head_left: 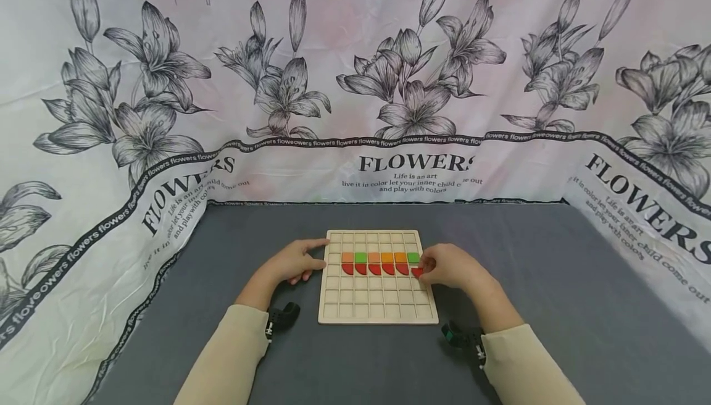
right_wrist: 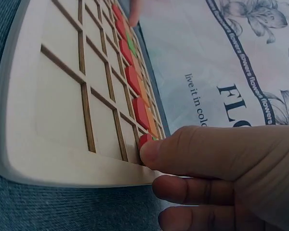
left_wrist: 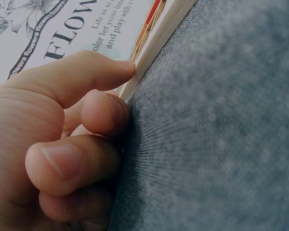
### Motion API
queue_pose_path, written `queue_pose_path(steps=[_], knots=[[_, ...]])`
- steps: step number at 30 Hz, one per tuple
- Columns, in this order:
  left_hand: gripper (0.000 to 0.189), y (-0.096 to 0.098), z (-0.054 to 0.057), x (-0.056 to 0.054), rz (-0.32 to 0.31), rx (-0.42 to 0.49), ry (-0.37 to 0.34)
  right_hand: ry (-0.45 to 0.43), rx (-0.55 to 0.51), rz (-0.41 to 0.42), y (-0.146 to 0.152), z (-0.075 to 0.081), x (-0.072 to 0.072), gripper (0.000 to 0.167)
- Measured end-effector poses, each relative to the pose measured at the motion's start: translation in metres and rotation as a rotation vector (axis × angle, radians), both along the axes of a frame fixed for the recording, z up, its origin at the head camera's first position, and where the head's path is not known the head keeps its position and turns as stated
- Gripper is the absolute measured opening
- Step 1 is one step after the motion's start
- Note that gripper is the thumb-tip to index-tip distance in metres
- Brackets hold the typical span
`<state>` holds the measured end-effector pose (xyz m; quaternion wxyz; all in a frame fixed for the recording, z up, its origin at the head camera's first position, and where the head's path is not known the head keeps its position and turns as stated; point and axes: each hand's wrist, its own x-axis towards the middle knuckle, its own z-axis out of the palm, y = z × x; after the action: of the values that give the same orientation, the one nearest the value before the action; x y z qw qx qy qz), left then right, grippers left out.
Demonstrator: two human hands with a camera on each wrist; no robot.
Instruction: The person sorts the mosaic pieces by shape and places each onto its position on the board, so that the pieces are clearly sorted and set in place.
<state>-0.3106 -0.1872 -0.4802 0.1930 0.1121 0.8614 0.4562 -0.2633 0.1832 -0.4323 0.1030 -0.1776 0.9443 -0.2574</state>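
A square wooden grid board (head_left: 378,312) lies on the grey table. My left hand (head_left: 291,262) touches its left edge with thumb and extended index finger; in the left wrist view the other fingers (left_wrist: 72,161) are curled beneath. At the right end of a row, my right hand (head_left: 455,266) pinches a red quarter-circle piece (right_wrist: 145,140) over a board cell, its thumb covering part of it. Several more red quarter-circle pieces (head_left: 374,269) sit left of it in the same row. Directly above runs a row of orange and green square pieces (head_left: 387,257).
Grey cloth (head_left: 355,368) covers the table around the board. Behind and at the sides hangs a white fabric (head_left: 311,170) printed with flowers and lettering. Black straps with small devices (head_left: 466,340) are on both wrists, below the board's corners.
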Motion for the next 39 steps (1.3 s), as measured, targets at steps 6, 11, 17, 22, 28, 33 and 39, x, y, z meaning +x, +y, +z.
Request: queue_pose_path(steps=[6, 11, 17, 22, 28, 33, 39], knots=[[0.065, -0.002, 0.0, 0.001, -0.005, -0.001, 0.016, 0.051, 0.085, -0.034, -0.005, -0.003, -0.001, 0.008], [0.065, -0.007, -0.002, 0.001, 0.002, -0.006, 0.022, 0.118, 0.144, -0.038, -0.014, -0.006, -0.007, 0.016], [0.064, -0.013, 0.0, -0.001, 0.031, 0.002, 0.033, 0.129, 0.144, -0.048, -0.023, -0.004, -0.015, 0.012], [0.065, -0.012, -0.001, -0.002, 0.019, 0.02, 0.022, 0.192, 0.178, -0.028, -0.018, 0.006, -0.014, 0.013], [0.06, -0.007, 0.008, 0.002, 0.093, 0.009, 0.278, 0.479, 0.055, -0.153, -0.009, 0.027, -0.017, 0.037], [0.062, -0.004, 0.014, 0.003, 0.226, -0.286, 0.712, 0.621, 0.097, -0.197, -0.008, 0.014, -0.026, 0.049], [0.072, -0.006, 0.016, 0.005, 0.265, -0.559, 0.803, 0.627, 0.172, -0.252, -0.008, -0.017, -0.036, 0.065]])
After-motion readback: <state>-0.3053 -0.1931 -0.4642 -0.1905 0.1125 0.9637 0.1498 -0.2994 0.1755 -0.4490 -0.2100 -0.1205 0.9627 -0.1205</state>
